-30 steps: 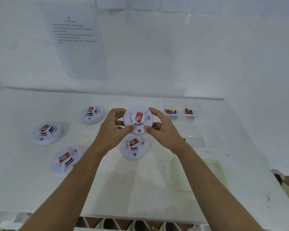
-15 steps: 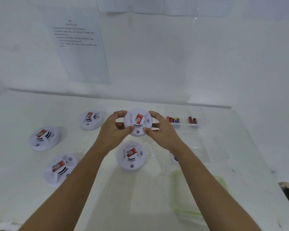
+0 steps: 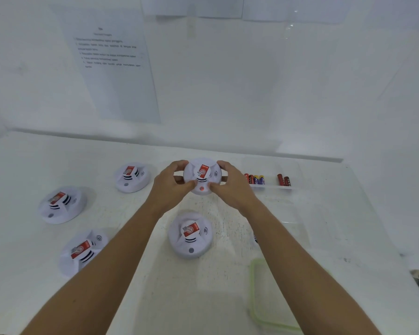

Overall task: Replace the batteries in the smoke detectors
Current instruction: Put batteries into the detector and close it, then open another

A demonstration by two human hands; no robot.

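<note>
Smoke detector (image 3: 202, 176) is lifted over the table (image 3: 203, 298), far-centre. My left hand (image 3: 172, 187) and right hand (image 3: 230, 187) curl round its rim, thumbs on the face. Probably a twist step, opening or closing unclear. Next move needs a firm counter-rotating grip. Batteries (image 3: 255, 179) sit just right.

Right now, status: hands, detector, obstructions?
Left hand and right hand both grip one smoke detector, red light lit. Batteries in clear tray, untouched. Nothing blocking.
</note>
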